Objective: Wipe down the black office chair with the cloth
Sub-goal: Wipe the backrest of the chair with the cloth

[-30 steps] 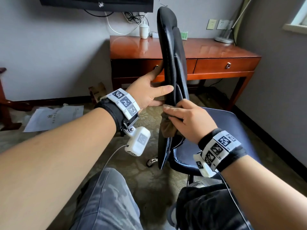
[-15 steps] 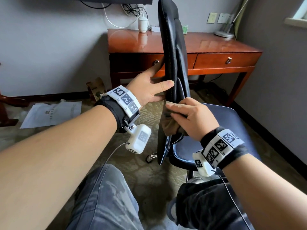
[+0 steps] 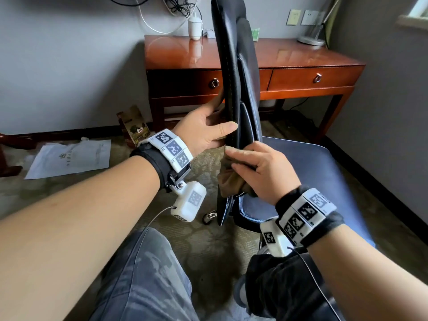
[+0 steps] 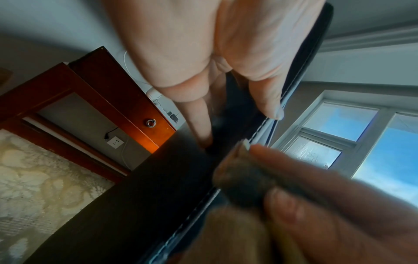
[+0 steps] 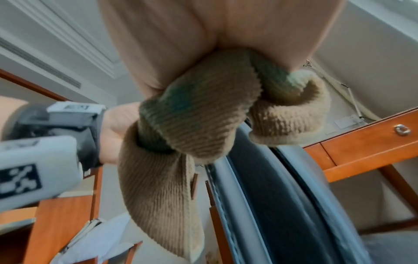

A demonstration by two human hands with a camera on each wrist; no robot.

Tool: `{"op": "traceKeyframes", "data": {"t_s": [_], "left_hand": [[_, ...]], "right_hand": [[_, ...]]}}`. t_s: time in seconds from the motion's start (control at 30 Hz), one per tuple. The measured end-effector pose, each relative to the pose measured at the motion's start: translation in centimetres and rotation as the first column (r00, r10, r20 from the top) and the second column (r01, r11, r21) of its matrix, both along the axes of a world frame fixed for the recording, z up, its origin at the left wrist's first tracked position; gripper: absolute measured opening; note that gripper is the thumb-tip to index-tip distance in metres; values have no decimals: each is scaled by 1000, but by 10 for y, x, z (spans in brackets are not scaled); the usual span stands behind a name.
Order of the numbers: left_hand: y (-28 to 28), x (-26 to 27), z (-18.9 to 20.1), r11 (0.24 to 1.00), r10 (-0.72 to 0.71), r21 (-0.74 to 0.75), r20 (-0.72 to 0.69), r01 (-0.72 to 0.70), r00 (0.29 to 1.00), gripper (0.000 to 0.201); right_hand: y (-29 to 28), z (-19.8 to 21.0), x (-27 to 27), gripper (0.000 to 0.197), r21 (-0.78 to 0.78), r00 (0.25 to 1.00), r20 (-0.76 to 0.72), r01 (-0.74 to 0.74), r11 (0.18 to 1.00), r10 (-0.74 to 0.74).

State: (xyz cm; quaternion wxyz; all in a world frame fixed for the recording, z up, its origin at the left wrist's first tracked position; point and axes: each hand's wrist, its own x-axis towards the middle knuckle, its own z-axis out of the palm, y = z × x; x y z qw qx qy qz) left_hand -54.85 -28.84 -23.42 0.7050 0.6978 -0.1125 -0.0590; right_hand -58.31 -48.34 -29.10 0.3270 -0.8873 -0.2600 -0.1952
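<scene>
- Both hands are on the chair back [image 3: 234, 72], which stands edge-on to the person, upright, with the blue-grey seat [image 3: 324, 172] stretching off to the right.
- Left hand [image 3: 203, 133] holds the back's near edge: the thumb lies straight across the front face while the fingers reach round to the far side. From the left wrist view, thumb and fingers sit on opposite faces of the black panel, clasping it loosely between them.
- Right hand [image 3: 261, 172] sits just below the left, fingers curled tightly round a bunched cloth [image 3: 229, 181] and pressing it against the back's edge.
- Seen from the right wrist, the cloth [image 5: 203, 114] is tan and ribbed, with a greenish patch; part of it is wadded in the palm and a long fold hangs down, touching the stitched seam of the chair [image 5: 260, 205].
- Each wrist wears a black band with white marker blocks and a small white camera box.
- Behind the chair stands a reddish wooden desk [image 3: 301, 59] with two ring-pull drawers; a white cup [image 3: 195, 26] rests on its top.
- Some white paper [image 3: 69, 158] lies on the patterned carpet to the left, near a small printed carton leaning by the desk leg.
</scene>
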Motion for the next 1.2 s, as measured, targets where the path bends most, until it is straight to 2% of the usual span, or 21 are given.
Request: {"op": "traceKeyframes", "data": {"t_s": [0.13,0.3,0.4,0.53,0.7,0.8,0.97,1.07,1.13,1.2], "left_hand": [[2,-1,2,1000,3,24,13,-4,1000,79],[3,4,-3,1000,11,10,-16,-11,1000,82],[5,8,-8,1000,5,6,-12,-5,1000,81],[4,5,-20,1000,-2,1,-11,2,1000,79],[2,4,-31,999,35,-22,-20,-35,999,73],[4,5,-31,999,23,-29,-12,-24,1000,73],[6,7,-34,1000,10,-12,-8,-10,1000,60],[9,10,-43,1000,2,21,-5,-2,1000,66],[10,9,-49,999,-3,46,1,3,1000,72],[10,10,-56,998,-2,66,5,1,1000,74]], "right_hand": [[8,0,9,32,-24,998,-49,39,999,-40],[8,-33,4,29,-52,966,-235,96,994,-106],[-1,-50,-5,30,-43,951,-291,99,994,-107],[-20,-54,-20,32,20,965,-250,90,996,-82],[-10,-35,-23,32,82,987,-161,34,996,-21],[8,-26,-7,32,6,995,-95,36,999,-35],[15,-56,9,30,-20,972,-207,107,994,-109],[16,-79,5,28,-81,945,-292,126,989,-144],[14,-78,0,29,-37,948,-287,133,990,-138],[13,-66,-2,30,67,972,-217,104,992,-87]]}}
